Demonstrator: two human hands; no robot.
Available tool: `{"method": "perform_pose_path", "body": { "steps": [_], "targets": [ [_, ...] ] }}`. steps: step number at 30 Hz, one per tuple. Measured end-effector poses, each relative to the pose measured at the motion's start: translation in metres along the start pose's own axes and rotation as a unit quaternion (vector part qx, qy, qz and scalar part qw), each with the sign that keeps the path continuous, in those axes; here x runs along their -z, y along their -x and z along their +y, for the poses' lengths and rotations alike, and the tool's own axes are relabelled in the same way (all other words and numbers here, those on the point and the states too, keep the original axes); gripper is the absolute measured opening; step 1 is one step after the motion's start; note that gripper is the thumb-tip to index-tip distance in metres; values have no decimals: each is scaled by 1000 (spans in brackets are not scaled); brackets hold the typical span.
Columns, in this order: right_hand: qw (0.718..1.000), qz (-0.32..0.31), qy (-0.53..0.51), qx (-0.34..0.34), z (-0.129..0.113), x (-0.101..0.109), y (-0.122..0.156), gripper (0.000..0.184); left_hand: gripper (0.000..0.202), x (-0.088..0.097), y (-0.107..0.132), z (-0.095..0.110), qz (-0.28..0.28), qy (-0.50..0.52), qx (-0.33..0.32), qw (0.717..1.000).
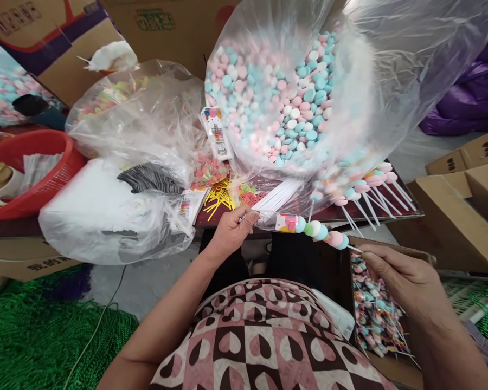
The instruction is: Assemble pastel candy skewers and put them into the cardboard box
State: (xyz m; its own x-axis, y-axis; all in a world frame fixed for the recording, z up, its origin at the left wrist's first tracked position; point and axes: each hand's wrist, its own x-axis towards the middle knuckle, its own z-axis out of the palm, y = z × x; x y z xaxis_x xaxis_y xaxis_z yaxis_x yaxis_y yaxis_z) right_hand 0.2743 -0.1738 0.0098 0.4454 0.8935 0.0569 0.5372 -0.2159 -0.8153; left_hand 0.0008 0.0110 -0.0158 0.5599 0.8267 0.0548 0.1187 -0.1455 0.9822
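Observation:
My right hand (394,273) pinches the white stick of a candy skewer (323,233) strung with white, green, blue and pink sweets. The skewer's tip sits inside a small clear printed wrapper (287,222). My left hand (233,230) pinches the other end of that wrapper at the table's front edge. Behind them stands a big clear bag of pink, blue and white round candies (276,97). Several finished skewers (370,187) lie in a row on the dark table (406,212).
A box of wrapped skewers (376,314) sits by my right knee. Gold twist ties (218,196), white sticks (278,195) and label cards (216,132) lie on the table. Clear bags (117,211), a red basket (44,179) and cardboard boxes (467,211) surround it.

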Motion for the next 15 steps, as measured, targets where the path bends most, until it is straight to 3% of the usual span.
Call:
{"method": "perform_pose_path", "body": {
  "steps": [5,8,11,15],
  "targets": [
    [993,-47,33,103,11,0,-4,27,43,3,-1,-1,-17,-23,-9,1000],
    [989,-31,39,142,19,-1,-4,18,47,5,-2,4,-28,-44,-7,999],
    [992,-9,13,124,20,-5,-2,11,49,5,-2,7,-31,-71,2,997],
    [998,-15,-41,42,14,-12,1,9,50,3,-2,10,-23,-95,-5,995]
  ]
}}
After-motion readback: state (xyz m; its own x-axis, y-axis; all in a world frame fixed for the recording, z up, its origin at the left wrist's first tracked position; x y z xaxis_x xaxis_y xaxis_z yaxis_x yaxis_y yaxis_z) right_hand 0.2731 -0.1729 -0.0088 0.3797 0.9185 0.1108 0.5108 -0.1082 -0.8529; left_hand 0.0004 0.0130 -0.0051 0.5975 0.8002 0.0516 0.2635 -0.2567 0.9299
